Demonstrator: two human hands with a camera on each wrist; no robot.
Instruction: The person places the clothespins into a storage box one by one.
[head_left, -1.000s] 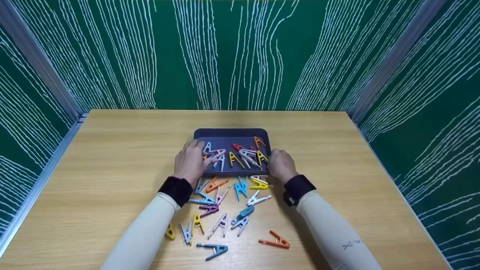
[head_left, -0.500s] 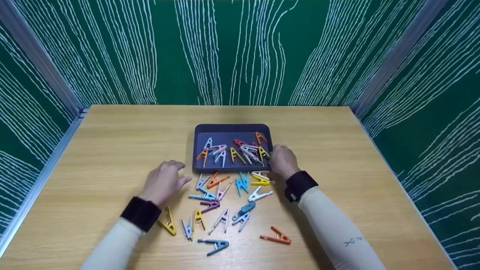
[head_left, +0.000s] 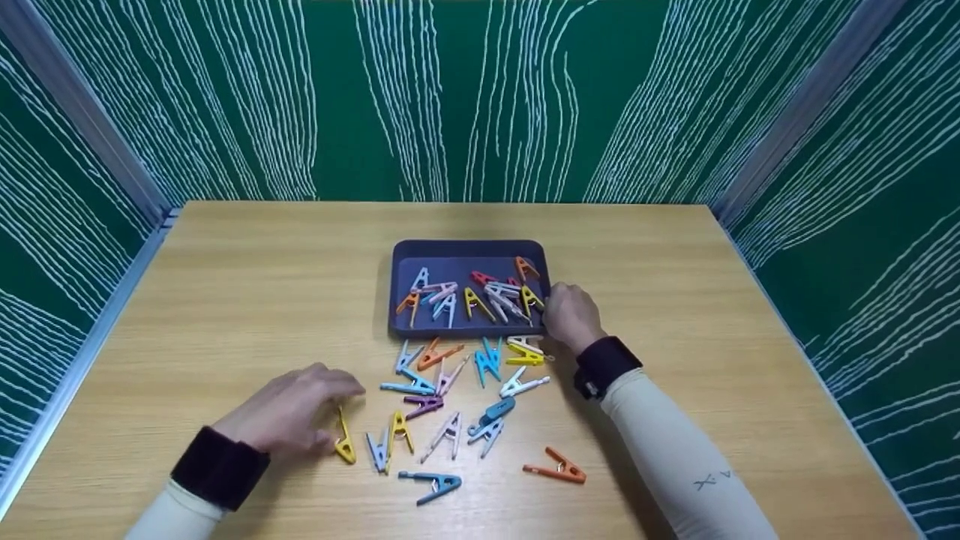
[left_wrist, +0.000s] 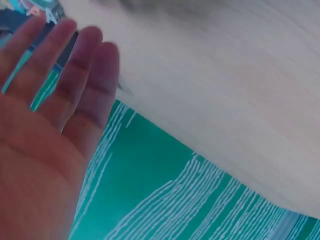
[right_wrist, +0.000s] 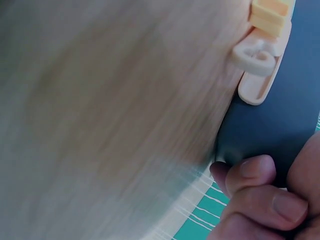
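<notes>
My left hand (head_left: 292, 409) hovers at the left of the table, fingers stretched out, with a yellow clothespin (head_left: 345, 448) lying right by its thumb and fingers. In the left wrist view the palm (left_wrist: 40, 150) and straight fingers hold nothing. My right hand (head_left: 572, 319) grips the front right corner of a dark shallow tray (head_left: 469, 248). The right wrist view shows curled fingers (right_wrist: 255, 200) against the tray's outer wall (right_wrist: 295, 95), thumb opposite. Several coloured clothespins, among them a yellow one (head_left: 472, 306) and an orange one (head_left: 409, 306), lie in the tray.
Many more clothespins are scattered on the wooden table (head_left: 262, 255) in front of the tray, including a blue one (head_left: 431, 484), an orange one (head_left: 556, 466) and a purple one (head_left: 424, 406). Green panels with white lines (head_left: 337, 97) enclose the table at the back and sides.
My left hand has let go of the tray's left side and moved left and toward me, to the yellow clothespin. The right hand stays at the tray's corner.
</notes>
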